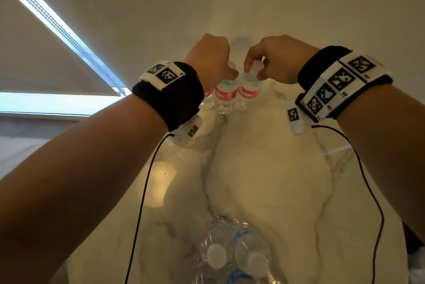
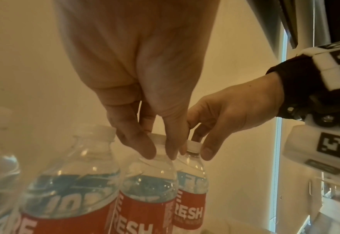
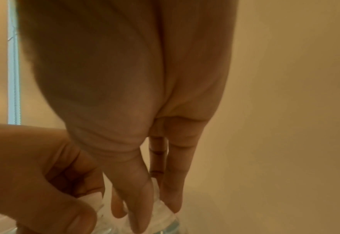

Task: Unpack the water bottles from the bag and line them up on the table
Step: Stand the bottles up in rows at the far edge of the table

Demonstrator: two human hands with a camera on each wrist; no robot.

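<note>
Pinching the white cap of one upright water bottle point(image 1: 249, 90) between thumb and fingertips: right hand point(image 1: 279, 59), reached to the far side of the marble table point(image 1: 264, 168). Gripping the cap of the neighbouring bottle point(image 1: 225, 97) the same way: left hand point(image 1: 208, 57), fingers curled down around the neck. Standing upright and touching side by side, both bottles, red labels facing the camera, bases on the table. Just left of the left-hand bottle, partly hidden behind the wrist, a third bottle point(image 1: 207, 99) with the same red label; from the left wrist view, at least one more in the row farther left, blurred. Closer to the near edge of the table, well apart from the row, a cluster of remaining bottles point(image 1: 234, 253) seen from above, white caps up, wrapped in clear, crinkled bag plastic point(image 1: 202, 247). Strapped on both wrists, black bands with white marker blocks; trailing from each toward the near edge, a thin dark cable point(image 1: 142, 203).
</note>
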